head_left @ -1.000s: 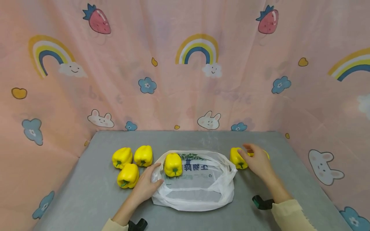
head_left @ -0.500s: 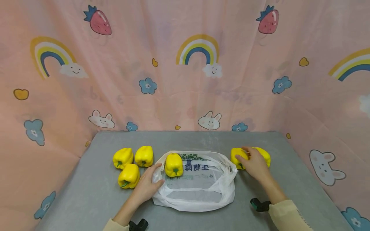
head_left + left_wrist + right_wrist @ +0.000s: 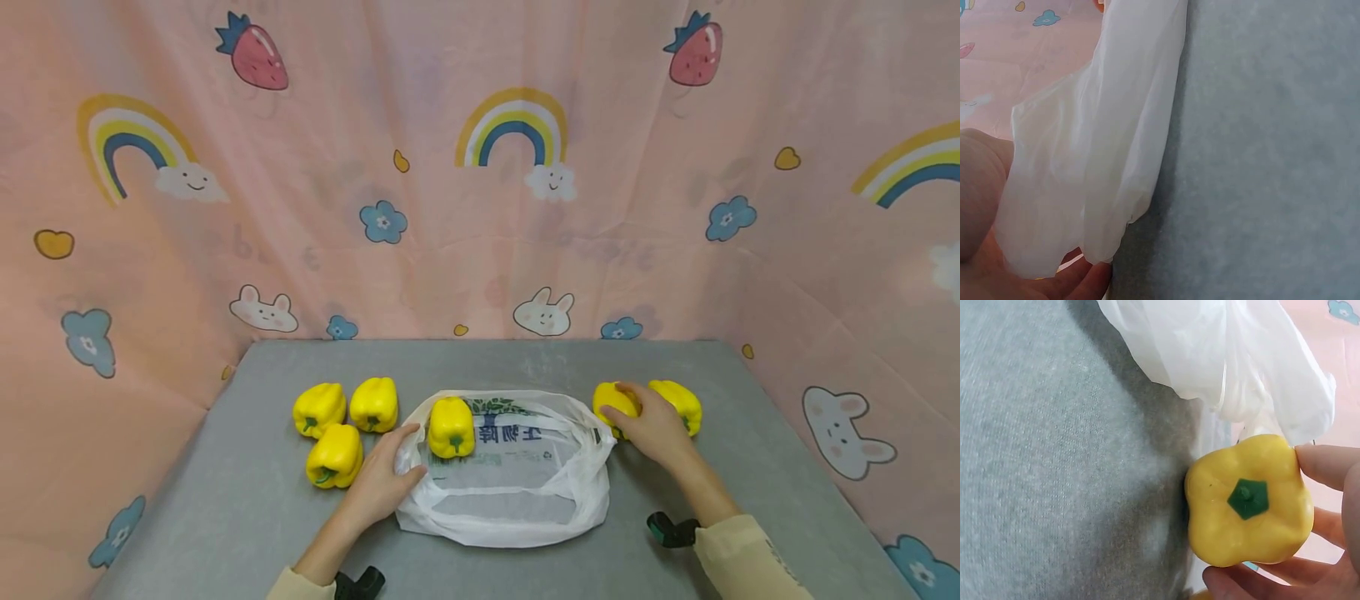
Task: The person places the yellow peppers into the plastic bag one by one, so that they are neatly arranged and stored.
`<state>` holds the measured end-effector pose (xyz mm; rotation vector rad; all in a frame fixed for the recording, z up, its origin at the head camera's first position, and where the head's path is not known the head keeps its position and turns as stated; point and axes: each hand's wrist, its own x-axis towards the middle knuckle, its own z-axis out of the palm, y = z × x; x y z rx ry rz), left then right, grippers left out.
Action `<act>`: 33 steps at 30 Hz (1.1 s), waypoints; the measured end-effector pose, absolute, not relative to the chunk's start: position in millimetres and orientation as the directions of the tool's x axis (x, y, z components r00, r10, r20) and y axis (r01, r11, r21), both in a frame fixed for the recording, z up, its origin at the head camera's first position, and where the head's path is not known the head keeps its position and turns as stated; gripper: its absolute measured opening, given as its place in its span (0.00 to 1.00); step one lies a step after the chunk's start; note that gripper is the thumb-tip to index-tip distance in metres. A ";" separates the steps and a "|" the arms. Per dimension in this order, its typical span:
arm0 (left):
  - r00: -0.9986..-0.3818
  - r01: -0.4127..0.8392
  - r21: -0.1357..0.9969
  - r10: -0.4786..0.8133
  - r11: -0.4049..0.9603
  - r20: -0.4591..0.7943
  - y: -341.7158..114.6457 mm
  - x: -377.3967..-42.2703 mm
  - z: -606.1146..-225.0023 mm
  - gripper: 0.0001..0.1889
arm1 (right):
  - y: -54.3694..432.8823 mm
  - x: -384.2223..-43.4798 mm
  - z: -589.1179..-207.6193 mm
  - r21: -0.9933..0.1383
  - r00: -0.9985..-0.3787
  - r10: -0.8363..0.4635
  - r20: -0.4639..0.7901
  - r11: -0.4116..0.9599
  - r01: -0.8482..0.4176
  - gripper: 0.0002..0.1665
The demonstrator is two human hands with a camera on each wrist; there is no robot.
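A white plastic bag (image 3: 517, 525) with printed lettering lies mouth up on the table. My left hand (image 3: 384, 479) rests at its left rim, thumb and fingers spread apart against the plastic; in the left wrist view the bag's side (image 3: 1110, 131) covers part of the hand. One yellow bell pepper (image 3: 450, 429) sits in the bag's mouth at the left. At the bag's right side my right hand (image 3: 656, 425) holds another yellow bell pepper (image 3: 1250, 500) between thumb and fingers, its green stem end facing the wrist camera.
Three yellow bell peppers (image 3: 333, 457) stand together left of the bag. Another yellow bell pepper (image 3: 681, 404) sits just beyond my right hand. Pink patterned cloth (image 3: 480, 250) walls the back and sides of the grey table (image 3: 225, 517).
My right hand has lowered onto the nearer right-hand pepper, gripped it and shifted it slightly left, uncovering more of the pepper beside it. My left hand and the bag have stayed put.
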<state>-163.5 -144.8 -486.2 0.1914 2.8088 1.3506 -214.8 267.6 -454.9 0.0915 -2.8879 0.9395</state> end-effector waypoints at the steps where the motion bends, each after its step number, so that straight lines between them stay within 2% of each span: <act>1: -0.993 0.100 0.779 0.117 0.619 0.034 -144.9 -163.7 -486.4 0.32 | 267.4 -214.9 -454.8 -0.585 -0.994 -0.023 0.110 0.806 -0.083 0.40; 6: -0.993 0.097 0.779 0.118 0.619 0.029 -144.7 -164.6 -486.5 0.32 | 267.9 -216.4 -455.3 -0.587 -0.995 -0.020 0.096 0.806 -0.073 0.42; 11: -0.993 0.098 0.774 0.116 0.626 0.032 -143.8 -165.8 -486.7 0.32 | 268.1 -216.3 -451.7 -0.590 -0.991 -0.031 0.134 0.801 -0.105 0.40; 33: -0.992 0.103 0.779 0.120 0.618 0.036 -144.9 -164.8 -485.4 0.32 | 255.9 -203.0 -409.1 -0.647 -0.982 0.002 0.191 0.752 -0.124 0.42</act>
